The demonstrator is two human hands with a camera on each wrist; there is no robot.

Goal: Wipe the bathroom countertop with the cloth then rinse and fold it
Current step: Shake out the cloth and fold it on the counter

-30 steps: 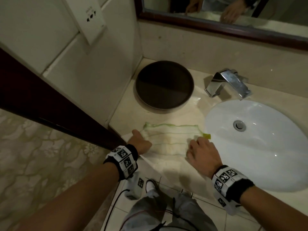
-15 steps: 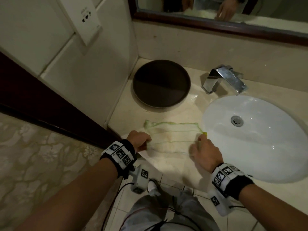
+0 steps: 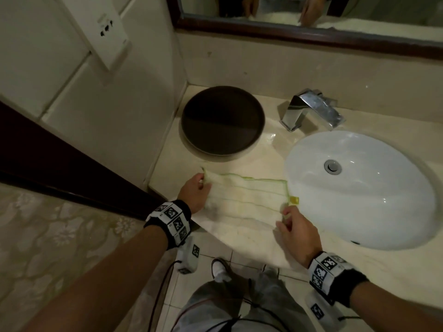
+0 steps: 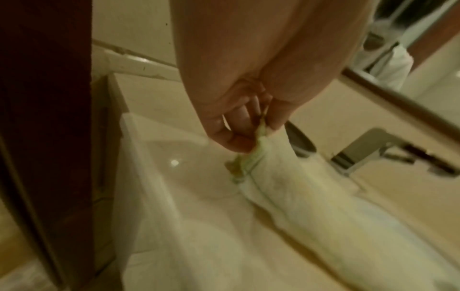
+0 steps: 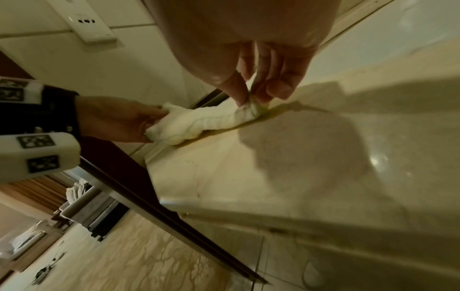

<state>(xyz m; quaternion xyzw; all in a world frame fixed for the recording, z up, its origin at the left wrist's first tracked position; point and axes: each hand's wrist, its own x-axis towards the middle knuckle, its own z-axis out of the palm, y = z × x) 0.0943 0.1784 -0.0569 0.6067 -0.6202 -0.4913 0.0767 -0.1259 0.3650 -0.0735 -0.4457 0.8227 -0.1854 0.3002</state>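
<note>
No readable words, brands or numbers are showing anywhere. The white wall plate (image 3: 100,27) is carrying a faint mark above its dark socket holes, too small and blurred to read. The wristbands (image 3: 171,218) are displaying only black-and-white square coded markers, not letters. The yellow tag (image 3: 294,200) on the cloth is showing no legible print.

The beige stone worktop (image 3: 239,161) carries a pale green-edged cloth (image 3: 244,200) near its front edge. At eleven o'clock from the cloth sits a dark round tray (image 3: 223,119); at one o'clock, a chrome faucet (image 3: 309,109).
</note>
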